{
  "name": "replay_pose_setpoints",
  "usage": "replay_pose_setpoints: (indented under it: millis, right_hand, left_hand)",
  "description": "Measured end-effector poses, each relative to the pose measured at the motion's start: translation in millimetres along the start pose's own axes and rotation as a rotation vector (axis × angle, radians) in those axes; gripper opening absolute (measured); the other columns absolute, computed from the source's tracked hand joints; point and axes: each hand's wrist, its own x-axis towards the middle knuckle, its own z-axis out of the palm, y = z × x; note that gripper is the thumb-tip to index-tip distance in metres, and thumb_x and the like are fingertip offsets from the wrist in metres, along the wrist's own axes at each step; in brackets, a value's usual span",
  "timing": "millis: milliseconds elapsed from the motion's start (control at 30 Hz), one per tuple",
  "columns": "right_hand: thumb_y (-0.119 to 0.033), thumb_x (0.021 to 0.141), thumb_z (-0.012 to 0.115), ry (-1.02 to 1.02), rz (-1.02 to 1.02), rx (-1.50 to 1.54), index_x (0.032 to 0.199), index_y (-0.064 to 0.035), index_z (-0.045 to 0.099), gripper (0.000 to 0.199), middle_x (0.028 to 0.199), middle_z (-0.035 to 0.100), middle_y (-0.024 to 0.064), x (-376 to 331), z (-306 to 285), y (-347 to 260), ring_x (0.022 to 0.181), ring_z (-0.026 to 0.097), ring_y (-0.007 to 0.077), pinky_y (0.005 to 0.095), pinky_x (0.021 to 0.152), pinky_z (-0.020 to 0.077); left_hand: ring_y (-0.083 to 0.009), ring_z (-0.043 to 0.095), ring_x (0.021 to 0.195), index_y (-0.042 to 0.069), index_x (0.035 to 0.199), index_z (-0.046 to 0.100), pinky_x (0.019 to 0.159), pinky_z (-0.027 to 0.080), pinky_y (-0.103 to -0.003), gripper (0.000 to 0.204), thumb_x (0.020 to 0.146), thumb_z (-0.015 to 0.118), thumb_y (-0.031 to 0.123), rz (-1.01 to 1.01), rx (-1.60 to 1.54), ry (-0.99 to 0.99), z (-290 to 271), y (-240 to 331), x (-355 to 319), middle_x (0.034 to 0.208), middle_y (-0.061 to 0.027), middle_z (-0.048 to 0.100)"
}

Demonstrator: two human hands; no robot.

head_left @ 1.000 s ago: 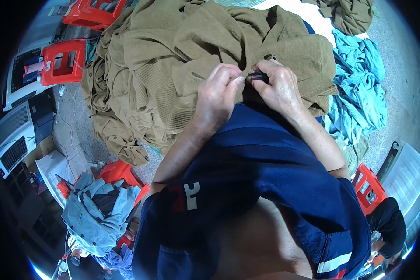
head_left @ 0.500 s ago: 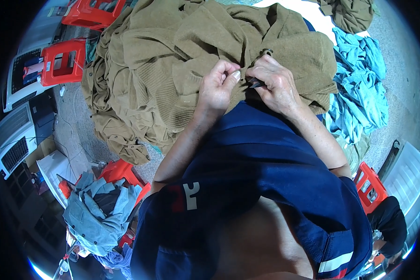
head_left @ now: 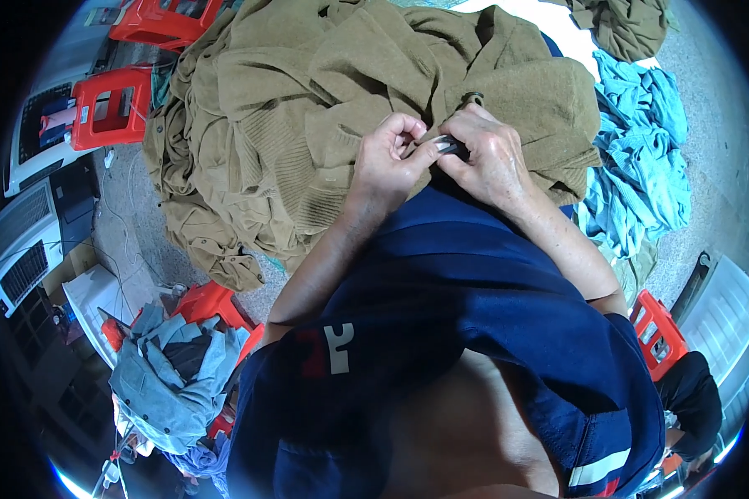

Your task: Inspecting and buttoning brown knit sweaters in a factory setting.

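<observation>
A brown knitted garment [head_left: 358, 58] with ribbed edges spreads over my lap and beyond, in heavy folds. My left hand [head_left: 391, 158] is closed in a pinch at its near edge; what lies between the fingertips is too small to make out. Close beside it, my right hand [head_left: 487, 150] wraps round a small dark pair of thread snips [head_left: 454, 146]. The snips' points reach the left thumb, and a dark curved end shows above the right knuckles. The palm hides the rest of the tool.
Turquoise garments [head_left: 641, 150] lie heaped at the right. Red plastic stools [head_left: 112, 108] stand at the left, and grey-blue clothes [head_left: 171, 374] cover another at the lower left. Loose cables [head_left: 129, 200] cross the floor there. At the lower right is a person in black [head_left: 691, 395].
My left thumb has moved right and now meets the tip of the snips. The right hand has turned slightly, and the brown garment lies almost as before.
</observation>
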Motion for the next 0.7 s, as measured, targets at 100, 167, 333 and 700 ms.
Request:
replay_pose_setpoints:
  millis: [100, 167, 333, 700]
  right_hand:
    - [-0.008, 0.068, 0.068, -0.010, -0.042, -0.041, 0.078, -0.0005, 0.062, 0.014, 0.075, 0.061, 0.0102, -0.6, 0.2, -1.0, 0.076, 0.060, 0.0273, 0.0380, 0.064, 0.0497]
    - [-0.007, 0.068, 0.068, 0.003, -0.041, -0.025, 0.078, -0.0008, 0.062, 0.013, 0.074, 0.061, 0.0102, -0.6, -0.6, -2.8, 0.075, 0.060, 0.0271, 0.0379, 0.064, 0.0496]
    - [-0.004, 0.067, 0.066, 0.053, -0.055, 0.030, 0.077, -0.0012, 0.062, 0.011, 0.072, 0.060, 0.0105, -3.1, -0.2, -5.1, 0.071, 0.059, 0.0267, 0.0370, 0.064, 0.0491]
    - [-0.002, 0.084, 0.063, 0.206, 0.458, 0.800, 0.096, -0.0049, 0.060, 0.012, 0.077, 0.058, -0.0025, -10.4, -23.4, 21.2, 0.063, 0.053, 0.0040, 0.0191, 0.058, 0.0422]
  left_hand:
    - [-0.0006, 0.043, 0.063, 0.003, 0.083, 0.058, 0.052, 0.034, -0.019, 0.009, 0.089, 0.065, 0.004, 0.045, 0.210, 0.012, -7.2, -8.4, 3.1, 0.074, 0.0029, 0.053]
    - [-0.0009, 0.043, 0.063, 0.002, 0.082, 0.058, 0.052, 0.034, -0.019, 0.009, 0.089, 0.064, 0.004, -0.039, 0.131, 0.044, -4.8, -3.2, 1.4, 0.073, 0.0025, 0.053]
    - [-0.0033, 0.049, 0.067, 0.001, 0.082, 0.058, 0.057, 0.039, -0.019, 0.008, 0.089, 0.062, 0.001, -0.143, -0.068, 0.100, -6.7, 2.4, 0.0, 0.078, -0.0017, 0.058]
    - [-0.0094, 0.057, 0.085, 0.003, 0.093, 0.058, 0.078, 0.047, -0.026, 0.008, 0.087, 0.064, 0.004, -0.075, -0.076, 0.030, -47.1, 45.1, -10.5, 0.085, -0.0031, 0.062]
